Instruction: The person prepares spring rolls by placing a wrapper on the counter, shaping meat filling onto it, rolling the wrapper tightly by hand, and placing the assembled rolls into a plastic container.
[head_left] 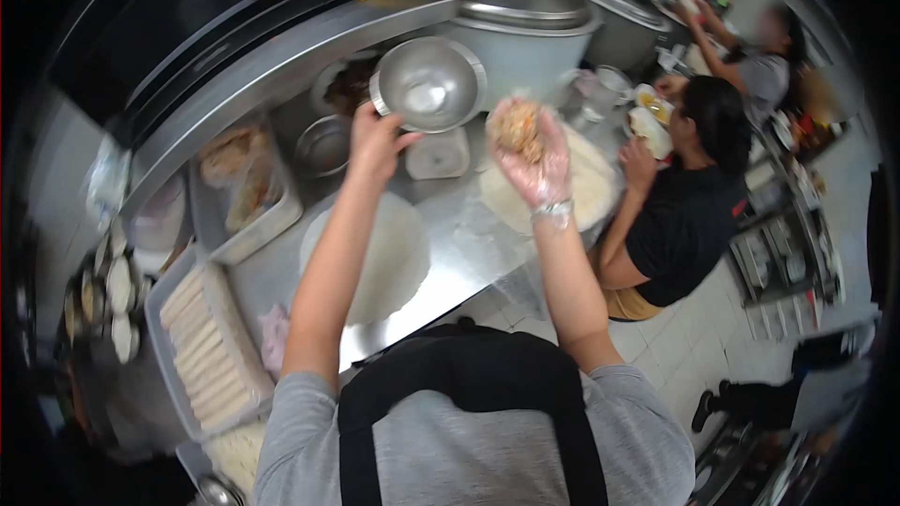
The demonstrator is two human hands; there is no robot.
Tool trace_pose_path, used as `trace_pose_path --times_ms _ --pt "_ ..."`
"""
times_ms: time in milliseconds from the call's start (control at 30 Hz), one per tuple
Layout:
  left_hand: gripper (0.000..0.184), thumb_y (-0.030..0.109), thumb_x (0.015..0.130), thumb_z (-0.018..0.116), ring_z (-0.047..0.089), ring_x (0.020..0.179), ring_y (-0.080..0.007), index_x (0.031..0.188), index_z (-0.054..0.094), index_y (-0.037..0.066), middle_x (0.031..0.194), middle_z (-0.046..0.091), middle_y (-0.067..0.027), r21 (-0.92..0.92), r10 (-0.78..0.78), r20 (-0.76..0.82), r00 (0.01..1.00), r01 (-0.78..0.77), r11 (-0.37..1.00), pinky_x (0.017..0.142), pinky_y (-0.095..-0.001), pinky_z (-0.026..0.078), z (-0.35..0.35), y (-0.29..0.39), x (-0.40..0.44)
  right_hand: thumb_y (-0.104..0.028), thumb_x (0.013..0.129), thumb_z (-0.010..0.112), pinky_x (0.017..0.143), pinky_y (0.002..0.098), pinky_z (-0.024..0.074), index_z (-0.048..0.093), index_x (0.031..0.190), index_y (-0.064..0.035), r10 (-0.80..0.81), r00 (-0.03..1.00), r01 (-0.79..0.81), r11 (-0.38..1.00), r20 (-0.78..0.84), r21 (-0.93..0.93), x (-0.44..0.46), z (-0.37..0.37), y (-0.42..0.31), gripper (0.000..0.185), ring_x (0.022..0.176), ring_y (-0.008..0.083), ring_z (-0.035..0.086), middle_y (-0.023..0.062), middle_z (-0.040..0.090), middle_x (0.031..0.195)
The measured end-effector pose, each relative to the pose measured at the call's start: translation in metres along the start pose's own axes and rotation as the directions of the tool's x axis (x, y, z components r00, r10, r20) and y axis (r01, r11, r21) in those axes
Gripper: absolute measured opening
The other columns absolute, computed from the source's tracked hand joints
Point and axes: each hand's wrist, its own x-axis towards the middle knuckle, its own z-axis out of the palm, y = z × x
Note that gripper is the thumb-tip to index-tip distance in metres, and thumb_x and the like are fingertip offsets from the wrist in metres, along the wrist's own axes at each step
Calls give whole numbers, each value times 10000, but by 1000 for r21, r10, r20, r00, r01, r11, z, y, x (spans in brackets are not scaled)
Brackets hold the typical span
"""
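My left hand (377, 139) grips the rim of an empty steel bowl (429, 84), tilted above the steel counter. In my right hand (544, 164), which wears a clear plastic glove, rests a clump of shredded filling (518, 129), palm up. Beneath that hand lies a stack of round white wrappers (591, 178). Another pale round sheet (375, 248) is spread on the counter below my left forearm. A small square scale (438, 155) sits just under the bowl, between my hands.
At left are a tub of bagged filling (281, 211) and a tray of white rolls (202, 347). A small steel bowl (323, 145) and large lidded pots (525, 28) stand behind. A person in black (689, 234) works at right, another person beyond.
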Motion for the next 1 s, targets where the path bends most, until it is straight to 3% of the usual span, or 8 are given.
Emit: trace_pose_path --times_ms 67,200,467,667,767,833,933,1000 --pt "192 -69 793 540 584 729 -127 970 520 5 855 538 -49 -98 -73 -12 997 71 993 732 -410 597 -8 -7 16 -311 924 569 955 493 461 543 1158 -40 2 998 -5 998 56 56 -32 -2 -6 359 1152 296 512 132 560 1165" --pt "140 -54 840 540 471 603 -76 947 520 35 761 515 -10 -189 -117 74 990 129 974 799 -457 584 -30 -31 46 -362 945 509 920 484 478 551 1159 -49 30 986 -16 996 -162 88 -88 -32 -10 382 1128 297 525 138 576 1137" --pt "450 142 897 628 502 1088 -190 1254 372 44 1160 506 -94 -111 -135 99 986 146 983 832 -458 558 -30 -22 29 -357 984 416 866 453 503 541 1182 -33 197 969 -150 950 -153 274 -132 -95 -11 400 1104 292 546 148 577 1173" --pt "523 225 909 617 382 1255 -218 1357 381 91 1367 374 -99 -26 19 46 999 -18 1000 934 -464 459 -62 -34 -20 -348 979 402 872 476 503 467 1270 -1 -58 958 100 985 -280 140 -99 -7 6 458 1036 340 577 204 513 1279" --pt "455 212 894 630 387 1266 -198 1300 455 106 1399 373 -73 30 -41 11 999 40 999 943 -421 433 -90 -53 -57 -363 977 397 830 456 527 446 1270 2 -176 947 125 973 -269 -195 -89 -36 12 470 1047 356 564 216 514 1248" --pt "445 207 890 634 391 1266 -188 1288 465 104 1404 375 -71 60 -74 -9 997 74 995 940 -406 429 -108 -64 -83 -340 967 440 885 485 512 521 1191 1 279 891 -262 960 -357 96 -89 -115 8 415 1034 352 587 179 588 1136" --pt "399 208 891 627 446 1223 -180 1252 491 106 1357 444 -65 148 -157 -102 982 171 974 929 -382 432 -135 -70 -112 -358 965 451 897 477 513 538 1164 -17 445 863 -392 888 -239 241 -81 -137 31 405 993 341 608 163 608 1090" --pt "347 216 904 606 500 1175 -182 1219 514 100 1296 510 -62 224 -171 -108 979 192 955 924 -357 433 -153 -60 -136 -418 964 452 917 449 503 526 1209 -35 330 900 -341 940 -284 11 -61 -121 38 460 1050 325 594 146 597 1152"
